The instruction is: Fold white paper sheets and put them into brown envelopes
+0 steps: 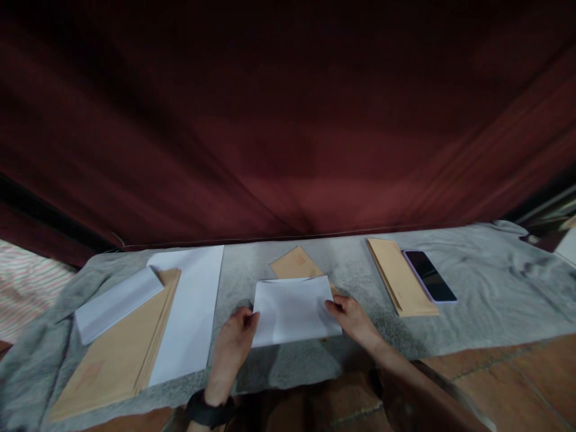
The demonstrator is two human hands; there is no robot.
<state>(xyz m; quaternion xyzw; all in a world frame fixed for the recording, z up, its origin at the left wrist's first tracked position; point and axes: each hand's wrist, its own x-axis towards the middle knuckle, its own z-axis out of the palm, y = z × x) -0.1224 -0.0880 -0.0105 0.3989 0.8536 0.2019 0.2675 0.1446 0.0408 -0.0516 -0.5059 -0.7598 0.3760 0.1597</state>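
Observation:
A white sheet of paper point(294, 309), seemingly folded over, is held level in front of me by its two side edges. My left hand point(236, 336) pinches the left edge, thumb on top. On the opposite edge, my right hand point(351, 318) grips with its thumb over the paper and fingers underneath. Partly hidden beneath the paper, a brown envelope point(297, 263) lies at an angle on the grey cloth point(243, 264).
At left lie a stack of brown envelopes point(108, 360), a folded white paper point(119, 303) on it, and large white sheets point(193, 318). To the right are more brown envelopes point(402, 279) and a phone point(429, 276). A dark red curtain point(288, 150) hangs behind.

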